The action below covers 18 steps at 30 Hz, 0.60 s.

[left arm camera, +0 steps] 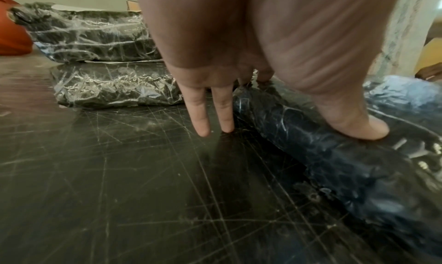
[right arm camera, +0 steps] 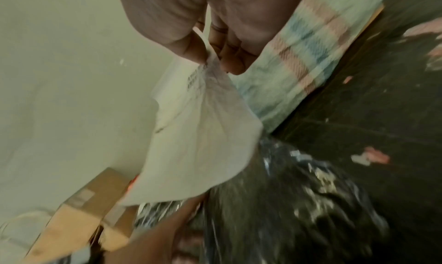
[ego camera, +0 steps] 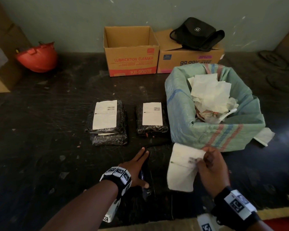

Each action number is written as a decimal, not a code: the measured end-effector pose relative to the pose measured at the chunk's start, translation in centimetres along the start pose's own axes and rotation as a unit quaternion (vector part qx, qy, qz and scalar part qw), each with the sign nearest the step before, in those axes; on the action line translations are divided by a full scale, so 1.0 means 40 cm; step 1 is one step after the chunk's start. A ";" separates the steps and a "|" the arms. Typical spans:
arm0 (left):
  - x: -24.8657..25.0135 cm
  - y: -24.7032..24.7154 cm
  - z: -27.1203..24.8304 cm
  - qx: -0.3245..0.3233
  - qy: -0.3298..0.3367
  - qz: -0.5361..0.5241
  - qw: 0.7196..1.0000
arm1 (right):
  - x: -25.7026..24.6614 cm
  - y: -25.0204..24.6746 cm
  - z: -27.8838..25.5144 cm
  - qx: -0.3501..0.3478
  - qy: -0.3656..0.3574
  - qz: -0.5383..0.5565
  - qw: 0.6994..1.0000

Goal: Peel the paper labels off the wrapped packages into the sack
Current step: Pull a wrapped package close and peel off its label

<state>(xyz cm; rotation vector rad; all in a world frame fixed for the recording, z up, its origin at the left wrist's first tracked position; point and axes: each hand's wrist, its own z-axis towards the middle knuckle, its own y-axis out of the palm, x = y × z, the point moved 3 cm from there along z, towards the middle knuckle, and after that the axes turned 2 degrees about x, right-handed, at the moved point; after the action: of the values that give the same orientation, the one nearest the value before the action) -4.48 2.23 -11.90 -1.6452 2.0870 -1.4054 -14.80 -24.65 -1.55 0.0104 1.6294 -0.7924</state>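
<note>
Step in hand: a peeled label [ego camera: 182, 169] is being lifted from the near package [left arm camera: 334, 154], low in the frame centre; judged nearly or fully free, its lower edge hidden.
Right hand [ego camera: 210, 165]: the label's top edge is pinched between thumb and fingertips [right arm camera: 234, 64], as shown in the right wrist view.
Left hand [ego camera: 137, 170]: fingers are laid straight, nothing grasped; the thumb [left arm camera: 358, 128] is pressed on the package, two fingers touching the table [left arm camera: 143, 192].
Sack [ego camera: 182, 100]: right of centre, mouth open, torn paper already inside; just beyond the right hand.
Waiting packages: a stack of two [ego camera: 107, 122] at centre and a single one [ego camera: 151, 119] beside the sack, labels still on.
Advice, pull: the label is best drawn low and steadily toward the sack, so the paper is not torn.
Advice, hold: the package should be kept pinned flat by the left hand until the last corner is released.
Advice, drop: the pinch is best released only over the sack's mouth; one scrap [ego camera: 264, 135] is seen outside it at right.
</note>
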 end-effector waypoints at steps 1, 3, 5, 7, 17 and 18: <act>-0.002 0.001 0.003 0.000 0.000 -0.002 1.000 | 0.001 -0.017 0.017 0.009 0.011 -0.013 1.000; -0.002 0.002 0.007 -0.002 -0.001 -0.005 1.000 | -0.001 -0.043 0.045 0.010 0.029 -0.009 0.999; 0.001 0.001 0.008 -0.001 0.001 -0.007 1.000 | 0.004 -0.049 0.063 0.002 0.032 -0.030 0.999; 0.005 -0.002 0.003 0.001 0.000 -0.007 1.000 | 0.022 -0.029 0.069 -0.026 0.041 -0.069 0.996; 0.014 -0.009 -0.011 0.001 -0.007 -0.010 1.000 | 0.006 0.070 0.070 -0.100 0.028 -0.026 0.994; 0.012 -0.008 -0.011 0.003 -0.006 -0.010 1.000 | 0.005 0.073 0.074 -0.103 0.029 -0.029 0.994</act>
<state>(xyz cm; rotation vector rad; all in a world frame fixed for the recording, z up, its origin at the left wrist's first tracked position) -4.71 2.11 -11.23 -1.6724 2.0645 -1.4008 -11.01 -23.97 -3.12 -0.1629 1.7677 -0.6699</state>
